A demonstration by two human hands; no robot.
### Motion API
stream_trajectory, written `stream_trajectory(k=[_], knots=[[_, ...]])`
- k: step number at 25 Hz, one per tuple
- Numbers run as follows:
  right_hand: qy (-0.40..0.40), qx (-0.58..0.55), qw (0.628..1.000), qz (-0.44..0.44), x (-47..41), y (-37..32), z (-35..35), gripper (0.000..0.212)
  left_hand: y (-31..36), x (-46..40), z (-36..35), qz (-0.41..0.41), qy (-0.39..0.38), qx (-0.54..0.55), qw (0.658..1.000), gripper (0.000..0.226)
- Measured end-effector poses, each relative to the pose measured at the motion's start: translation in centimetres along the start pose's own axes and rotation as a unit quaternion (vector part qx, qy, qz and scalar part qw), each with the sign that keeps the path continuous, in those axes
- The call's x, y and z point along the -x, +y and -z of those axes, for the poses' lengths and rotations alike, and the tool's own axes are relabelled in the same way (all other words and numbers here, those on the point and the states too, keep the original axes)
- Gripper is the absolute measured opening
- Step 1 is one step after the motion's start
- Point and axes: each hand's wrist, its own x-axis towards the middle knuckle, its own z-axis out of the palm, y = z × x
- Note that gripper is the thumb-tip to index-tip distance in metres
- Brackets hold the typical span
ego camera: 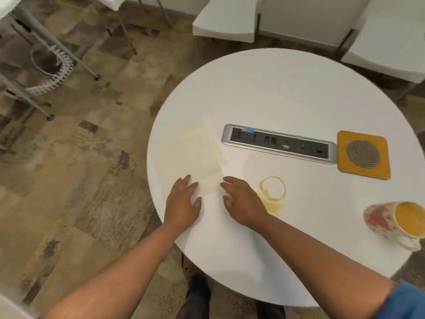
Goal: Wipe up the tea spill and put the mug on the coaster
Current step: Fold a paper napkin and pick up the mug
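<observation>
Both open and flat: left hand (182, 203) touching paper napkin (195, 155), right hand (241, 201) between it and tea spill (272, 192). Mug (391, 219) tipped far right, handle partly cropped; coaster (363, 155) beyond.

Both hands flat on round white table (287, 93): left hand (182, 203) on paper napkin (195, 155), right hand (243, 201) beside tea ring (273, 188). Mug (395, 221) tipped, apart from yellow coaster (363, 155).

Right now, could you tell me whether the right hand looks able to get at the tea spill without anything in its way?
Probably yes. The right hand lies flat on the table just beside the tea spill, with only bare tabletop between them. The mug lies on its side well off to the right.
</observation>
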Motion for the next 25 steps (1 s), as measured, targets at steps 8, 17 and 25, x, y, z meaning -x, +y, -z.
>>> stream_trajectory(k=[8,17,25], knots=[[-0.07,0.133,0.989,0.002,-4.5,-2.0,-1.9,0.027,-4.0,-1.3,1.4,-0.053,-0.042,-0.141,0.988,0.06],[0.078,0.136,0.986,0.055,-5.7,-3.6,-0.2,0.013,-2.5,-1.4,3.4,-0.114,0.109,-0.084,0.984,0.012],[0.176,-0.121,0.976,0.034,-4.6,-5.4,4.7,0.014,3.0,-0.8,10.0,-0.132,0.185,-0.093,0.969,0.012]])
